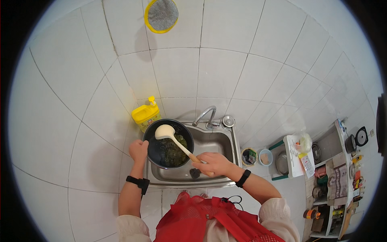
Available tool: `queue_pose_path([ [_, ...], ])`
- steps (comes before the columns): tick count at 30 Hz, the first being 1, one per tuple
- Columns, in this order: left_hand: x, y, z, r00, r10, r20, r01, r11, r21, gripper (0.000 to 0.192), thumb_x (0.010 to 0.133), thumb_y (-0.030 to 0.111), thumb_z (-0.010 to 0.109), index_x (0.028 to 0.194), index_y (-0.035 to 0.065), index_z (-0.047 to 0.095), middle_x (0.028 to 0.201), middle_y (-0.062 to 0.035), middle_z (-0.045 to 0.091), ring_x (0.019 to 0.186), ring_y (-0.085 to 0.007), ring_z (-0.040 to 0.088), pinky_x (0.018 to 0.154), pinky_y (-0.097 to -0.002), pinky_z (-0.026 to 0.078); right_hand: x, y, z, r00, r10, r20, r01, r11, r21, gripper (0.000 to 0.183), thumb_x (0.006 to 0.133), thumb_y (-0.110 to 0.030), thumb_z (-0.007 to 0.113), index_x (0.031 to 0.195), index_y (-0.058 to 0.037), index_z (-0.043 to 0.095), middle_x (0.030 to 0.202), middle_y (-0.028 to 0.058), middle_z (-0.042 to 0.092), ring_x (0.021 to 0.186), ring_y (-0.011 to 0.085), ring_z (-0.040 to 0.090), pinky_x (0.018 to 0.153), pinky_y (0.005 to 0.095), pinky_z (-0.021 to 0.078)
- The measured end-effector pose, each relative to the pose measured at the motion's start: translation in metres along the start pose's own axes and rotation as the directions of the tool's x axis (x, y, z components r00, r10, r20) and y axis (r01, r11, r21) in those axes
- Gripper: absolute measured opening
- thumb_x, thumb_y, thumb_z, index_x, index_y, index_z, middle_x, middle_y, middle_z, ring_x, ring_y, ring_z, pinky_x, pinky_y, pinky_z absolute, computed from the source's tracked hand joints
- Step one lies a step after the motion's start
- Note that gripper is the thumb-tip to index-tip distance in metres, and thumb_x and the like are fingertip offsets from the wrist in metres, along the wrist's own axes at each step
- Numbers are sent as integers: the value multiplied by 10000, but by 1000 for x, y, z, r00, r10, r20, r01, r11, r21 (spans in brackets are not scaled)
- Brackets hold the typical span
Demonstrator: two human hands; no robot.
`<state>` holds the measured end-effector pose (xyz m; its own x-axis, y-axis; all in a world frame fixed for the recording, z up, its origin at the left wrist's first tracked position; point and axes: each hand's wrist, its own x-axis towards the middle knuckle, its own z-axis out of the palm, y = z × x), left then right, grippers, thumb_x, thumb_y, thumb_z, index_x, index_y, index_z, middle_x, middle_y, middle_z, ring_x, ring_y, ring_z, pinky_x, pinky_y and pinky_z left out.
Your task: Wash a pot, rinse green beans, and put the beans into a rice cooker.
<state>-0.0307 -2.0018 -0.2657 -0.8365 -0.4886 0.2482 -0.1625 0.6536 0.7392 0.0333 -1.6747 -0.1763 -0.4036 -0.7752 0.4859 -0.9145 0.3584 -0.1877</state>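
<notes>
A dark round pot (152,151) is above the left part of a stainless steel sink (213,140), with greenish leafy matter and liquid inside. My left hand (138,151) grips its rim on the left side. In my right hand (214,164) is the wooden handle of a cream-coloured ladle (165,132), whose bowl is over the pot. Below the pot, a dark scouring pad (194,173) lies in the sink. The chrome faucet (208,113) curves over the sink's back edge, beside a metal sink strainer (228,121).
A yellow jug with a pump (146,115) stands behind the pot, near the tiled wall. Right of the sink are two small tubs on the floor, a white-topped stool (291,163) holding bags, and a shelf unit (331,148) with kitchenware. A round grey cloth item (163,15) hangs above.
</notes>
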Motion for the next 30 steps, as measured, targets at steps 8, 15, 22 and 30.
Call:
queue_pose_path([
  [8,-2,-1,0,1000,5,6,-4,999,-46,249,667,240,621,595,4,590,557,-176,547,519,-356,537,532,-428,433,-20,11,18,949,309,-68,-293,940,175,209,789,-140,604,995,-108,614,819,66,594,726,230,599,603,323,499],
  [15,-3,6,9,998,28,51,-28,1000,-5,256,675,243,618,588,5,582,562,-176,550,520,-357,531,526,-424,426,-7,25,15,233,916,326,-450,-195,871,210,818,-190,584,883,2,637,681,93,632,519,139,583,481,266,488],
  [22,4,-17,10,1000,-11,-20,11,1000,-11,260,673,235,620,559,10,559,532,-171,519,477,-336,495,500,-414,405,29,-5,-35,391,906,160,-341,-18,940,189,810,-125,598,935,13,633,718,115,637,557,157,591,530,265,498],
  [30,7,-9,2,999,23,-26,-25,996,-84,291,676,236,619,542,-2,520,480,-156,444,431,-294,430,468,-402,363,63,-22,-92,881,82,-465,-49,995,84,252,686,-68,676,938,-72,677,803,102,631,628,222,592,556,292,478],
])
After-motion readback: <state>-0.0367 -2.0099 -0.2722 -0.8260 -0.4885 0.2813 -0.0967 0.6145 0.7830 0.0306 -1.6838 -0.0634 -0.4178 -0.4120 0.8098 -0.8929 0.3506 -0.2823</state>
